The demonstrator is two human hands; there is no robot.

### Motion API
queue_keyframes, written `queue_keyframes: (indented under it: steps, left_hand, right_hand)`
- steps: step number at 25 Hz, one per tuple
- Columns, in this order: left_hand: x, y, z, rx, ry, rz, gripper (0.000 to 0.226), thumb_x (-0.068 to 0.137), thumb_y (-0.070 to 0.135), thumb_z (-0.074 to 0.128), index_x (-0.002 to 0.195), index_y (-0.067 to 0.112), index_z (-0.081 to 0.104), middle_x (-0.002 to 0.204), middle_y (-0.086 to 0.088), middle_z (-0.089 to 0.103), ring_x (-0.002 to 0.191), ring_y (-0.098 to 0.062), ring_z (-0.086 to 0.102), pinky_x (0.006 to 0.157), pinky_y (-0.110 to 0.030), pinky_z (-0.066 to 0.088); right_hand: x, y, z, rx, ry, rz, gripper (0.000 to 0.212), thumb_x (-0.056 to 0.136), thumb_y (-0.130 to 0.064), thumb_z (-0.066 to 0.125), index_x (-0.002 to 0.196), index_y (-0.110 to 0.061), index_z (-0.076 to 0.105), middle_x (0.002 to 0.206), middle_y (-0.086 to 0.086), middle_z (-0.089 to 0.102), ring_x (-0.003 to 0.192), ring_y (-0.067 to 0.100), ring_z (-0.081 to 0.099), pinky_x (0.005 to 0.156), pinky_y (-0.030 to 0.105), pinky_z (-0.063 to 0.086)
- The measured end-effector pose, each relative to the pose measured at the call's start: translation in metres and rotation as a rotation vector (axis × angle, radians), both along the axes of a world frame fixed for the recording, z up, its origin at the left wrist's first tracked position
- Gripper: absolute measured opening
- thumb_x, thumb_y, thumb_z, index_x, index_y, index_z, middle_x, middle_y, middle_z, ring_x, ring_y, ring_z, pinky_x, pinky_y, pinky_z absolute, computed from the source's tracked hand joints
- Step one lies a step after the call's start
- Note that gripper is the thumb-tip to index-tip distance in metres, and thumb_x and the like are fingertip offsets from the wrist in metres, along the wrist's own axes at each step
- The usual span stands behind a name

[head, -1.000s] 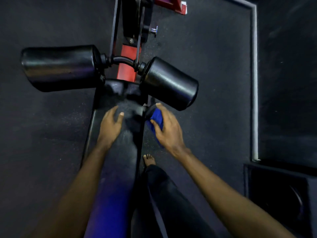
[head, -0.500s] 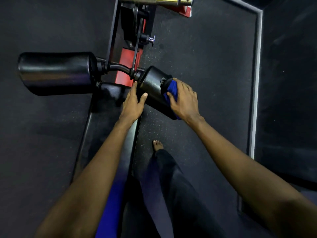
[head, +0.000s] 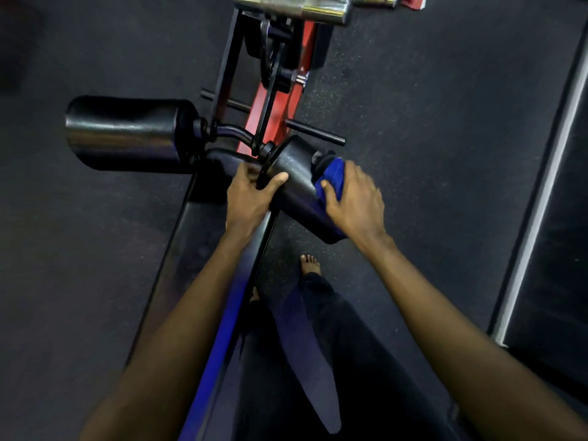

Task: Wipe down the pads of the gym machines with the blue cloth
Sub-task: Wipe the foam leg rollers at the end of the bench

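While the fingers (head: 361, 178) of the right hand (head: 356, 198) curl over a bunched blue cloth (head: 334, 176) and the thumb pins the fabric from the near side, the cloth sits pressed against the outer half of a short black cylindrical vinyl roller pad (head: 292, 173). At the roller pad's inner end the fingers (head: 243, 173) of the left hand (head: 249, 198) wrap round its rim with the thumb laid across the top, a firm grip that looks meant to stop it turning. Beyond that inner end a black steel axle (head: 232, 133) leads to a longer glossy black cylindrical cushion (head: 124, 132). Behind the roller pad rises a red steel frame (head: 270, 103), and from beneath its inner end a flat black bench pad (head: 203, 237) runs back toward the person. Below the roller pad's outer end a bare foot (head: 309, 264) stands on the dark rubber floor (head: 429, 154). The step in hand appears to be wiping this roller pad. The next move probably calls for drawing the cloth round the curve and along toward the inner end, with steady pressure, and the left hand must shift to uncover the patch it hides. Whether the cylindrical cushion and bench pad are already wiped cannot be told.
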State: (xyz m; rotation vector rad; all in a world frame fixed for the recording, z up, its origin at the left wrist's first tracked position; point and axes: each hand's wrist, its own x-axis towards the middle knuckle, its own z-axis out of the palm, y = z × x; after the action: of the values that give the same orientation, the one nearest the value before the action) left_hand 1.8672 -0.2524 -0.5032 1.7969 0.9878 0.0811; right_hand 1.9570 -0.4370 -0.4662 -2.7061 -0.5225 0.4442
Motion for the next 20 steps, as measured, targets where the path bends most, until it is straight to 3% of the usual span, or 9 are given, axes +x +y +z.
queue_keyframes:
  steps: [2, 4, 6, 8, 10, 13, 14, 16, 20]
  left_hand:
    - [0.002, -0.001, -0.004, 0.058, -0.037, -0.020, 0.046, 0.082, 0.058, 0.072, 0.111, 0.024, 0.061, 0.105, 0.004, 0.064, 0.095, -0.008, 0.063, 0.092, -0.029, 0.052]
    - [-0.011, 0.002, -0.019, 0.051, -0.040, -0.108, 0.057, 0.086, 0.055, 0.066, 0.135, 0.027, 0.057, 0.123, -0.003, 0.052, 0.111, -0.014, 0.057, 0.103, -0.038, 0.048]
    - [-0.030, 0.009, -0.040, 0.032, 0.033, -0.255, 0.081, 0.085, 0.062, 0.061, 0.155, 0.034, 0.032, 0.148, -0.010, 0.034, 0.137, -0.024, 0.042, 0.117, -0.040, 0.035]
    - [-0.036, 0.013, -0.052, -0.017, 0.063, -0.396, 0.092, 0.083, 0.067, 0.056, 0.159, 0.036, 0.014, 0.164, -0.006, 0.023, 0.150, -0.023, 0.026, 0.123, -0.044, 0.024]
    - [-0.036, 0.017, -0.061, -0.064, -0.008, -0.436, 0.090, 0.086, 0.061, 0.060, 0.159, 0.033, 0.015, 0.159, -0.001, 0.037, 0.146, -0.018, 0.035, 0.121, -0.038, 0.030]
    - [-0.037, 0.020, -0.063, -0.082, -0.080, -0.440, 0.083, 0.093, 0.042, 0.067, 0.159, 0.027, 0.020, 0.153, -0.001, 0.045, 0.137, -0.003, 0.040, 0.108, -0.006, 0.029]
    - [-0.038, 0.022, -0.065, -0.070, -0.087, -0.437, 0.081, 0.093, 0.041, 0.068, 0.159, 0.025, 0.023, 0.153, -0.002, 0.046, 0.136, -0.003, 0.041, 0.107, -0.006, 0.029]
    - [-0.038, 0.026, -0.068, -0.063, -0.068, -0.439, 0.079, 0.090, 0.049, 0.069, 0.156, 0.026, 0.033, 0.149, -0.002, 0.052, 0.136, -0.009, 0.047, 0.111, -0.019, 0.036]
    - [-0.035, 0.033, -0.067, -0.101, -0.017, -0.383, 0.078, 0.075, 0.067, 0.071, 0.143, 0.032, 0.053, 0.130, 0.000, 0.064, 0.123, -0.015, 0.059, 0.109, -0.036, 0.046]
  right_hand:
    - [0.018, 0.006, 0.003, -0.017, 0.086, -0.069, 0.040, 0.095, -0.043, 0.054, 0.120, -0.011, 0.050, 0.118, 0.014, 0.063, 0.109, 0.039, 0.059, 0.088, 0.048, 0.049]
    - [0.018, 0.007, 0.004, -0.007, 0.089, -0.089, 0.039, 0.096, -0.043, 0.053, 0.117, -0.011, 0.049, 0.116, 0.014, 0.062, 0.107, 0.039, 0.059, 0.088, 0.050, 0.049]
    - [0.007, 0.007, 0.004, -0.002, 0.052, -0.113, 0.038, 0.096, -0.043, 0.053, 0.117, -0.012, 0.049, 0.115, 0.012, 0.062, 0.108, 0.037, 0.059, 0.089, 0.050, 0.048]
    - [-0.006, 0.017, 0.002, -0.030, -0.009, -0.171, 0.038, 0.095, -0.041, 0.054, 0.120, -0.013, 0.050, 0.118, 0.010, 0.062, 0.112, 0.034, 0.058, 0.092, 0.049, 0.046]
    - [-0.021, 0.040, -0.003, -0.058, -0.098, -0.175, 0.044, 0.094, -0.041, 0.054, 0.128, -0.013, 0.050, 0.126, 0.008, 0.060, 0.120, 0.031, 0.054, 0.097, 0.048, 0.043]
    - [-0.040, 0.074, -0.006, -0.035, -0.173, -0.083, 0.053, 0.094, -0.040, 0.055, 0.139, -0.014, 0.047, 0.138, 0.005, 0.056, 0.132, 0.027, 0.047, 0.105, 0.045, 0.039]
    - [-0.040, 0.072, -0.006, -0.017, -0.171, -0.067, 0.053, 0.094, -0.040, 0.055, 0.139, -0.014, 0.047, 0.137, 0.004, 0.057, 0.131, 0.025, 0.048, 0.105, 0.043, 0.039]
    - [-0.038, 0.044, -0.005, 0.002, -0.171, -0.097, 0.046, 0.094, -0.040, 0.055, 0.133, -0.017, 0.050, 0.128, 0.003, 0.060, 0.121, 0.024, 0.054, 0.098, 0.038, 0.042]
    - [-0.045, 0.018, -0.003, -0.040, -0.178, -0.364, 0.036, 0.094, -0.041, 0.055, 0.116, -0.012, 0.053, 0.114, 0.009, 0.062, 0.108, 0.032, 0.059, 0.087, 0.041, 0.044]
